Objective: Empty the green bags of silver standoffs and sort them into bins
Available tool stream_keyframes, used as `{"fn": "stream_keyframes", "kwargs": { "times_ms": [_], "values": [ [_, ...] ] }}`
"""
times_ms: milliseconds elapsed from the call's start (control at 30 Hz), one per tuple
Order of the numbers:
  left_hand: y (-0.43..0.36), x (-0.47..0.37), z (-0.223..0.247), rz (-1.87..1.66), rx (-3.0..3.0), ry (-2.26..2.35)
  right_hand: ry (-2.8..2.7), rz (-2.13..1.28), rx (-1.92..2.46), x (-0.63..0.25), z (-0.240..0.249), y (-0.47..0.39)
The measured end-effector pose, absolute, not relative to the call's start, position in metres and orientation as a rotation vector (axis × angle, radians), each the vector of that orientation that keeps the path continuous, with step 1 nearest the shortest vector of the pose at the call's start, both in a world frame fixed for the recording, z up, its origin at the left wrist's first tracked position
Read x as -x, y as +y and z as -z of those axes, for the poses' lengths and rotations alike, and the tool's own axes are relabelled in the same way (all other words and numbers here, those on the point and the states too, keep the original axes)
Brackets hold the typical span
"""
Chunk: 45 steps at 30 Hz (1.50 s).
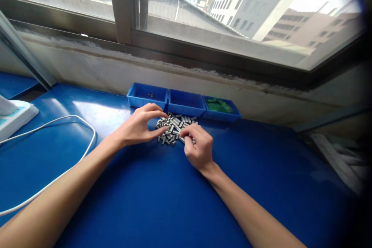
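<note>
On the blue table lies a pile of small metal screws and standoffs (176, 123). My left hand (142, 124) is at the pile's left edge, its thumb and fingers apart, with nothing visible between them. At the right edge of the pile is my right hand (199, 143), its fingers curled and closed; what they hold, if anything, is hidden. Behind the pile stand three blue bins in a row. A screw (150, 95) lies in the left bin (133, 99). Nothing shows inside the middle bin (186, 110), and green material (217, 104) lies in the right bin (236, 115).
A white cable (94, 133) curves over the left side of the blue table (162, 197). At the far left sits a white device (21, 118). A wall and window frame (203, 52) rise behind the bins. Pale objects (340, 159) are beyond the table's right side.
</note>
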<state>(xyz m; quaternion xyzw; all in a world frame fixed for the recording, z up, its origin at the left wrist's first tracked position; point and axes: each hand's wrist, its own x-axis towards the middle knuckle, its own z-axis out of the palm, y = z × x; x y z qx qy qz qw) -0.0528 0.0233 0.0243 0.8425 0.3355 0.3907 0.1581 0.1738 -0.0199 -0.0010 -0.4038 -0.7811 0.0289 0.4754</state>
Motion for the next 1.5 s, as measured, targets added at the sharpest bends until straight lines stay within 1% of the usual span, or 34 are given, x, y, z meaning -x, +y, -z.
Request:
{"fn": "stream_keyframes", "kwargs": {
  "times_ms": [100,233,367,667,1100,1233,1400,1500],
  "values": [
    [0.023,0.060,-0.018,-0.853,-2.505,0.916,-2.123,0.029,0.906,-0.182,0.001,-0.019],
    [0.028,0.064,-0.009,-0.760,-2.493,0.923,-2.421,0.130,0.749,-0.184,-0.002,-0.017],
    [0.032,0.065,-0.005,-0.815,-2.448,0.908,-2.528,0.134,0.713,-0.177,-0.003,-0.019],
    [0.037,0.067,-0.002,-0.971,-2.310,0.972,-2.493,0.096,0.844,-0.170,0.002,-0.020],
    [0.023,0.071,-0.014,-0.952,-1.971,1.005,-2.216,-0.120,0.895,-0.172,0.003,-0.017],
    [0.021,0.069,-0.020,-1.009,-1.746,1.056,-2.198,-0.121,0.900,-0.172,0.003,-0.017],
    [0.023,0.060,-0.023,-1.219,-1.244,0.960,-2.187,-0.110,0.878,-0.173,0.003,-0.017],
    [0.025,0.054,-0.020,-1.189,-1.008,0.877,-2.177,-0.115,0.889,-0.173,0.003,-0.018]
  ]
}}
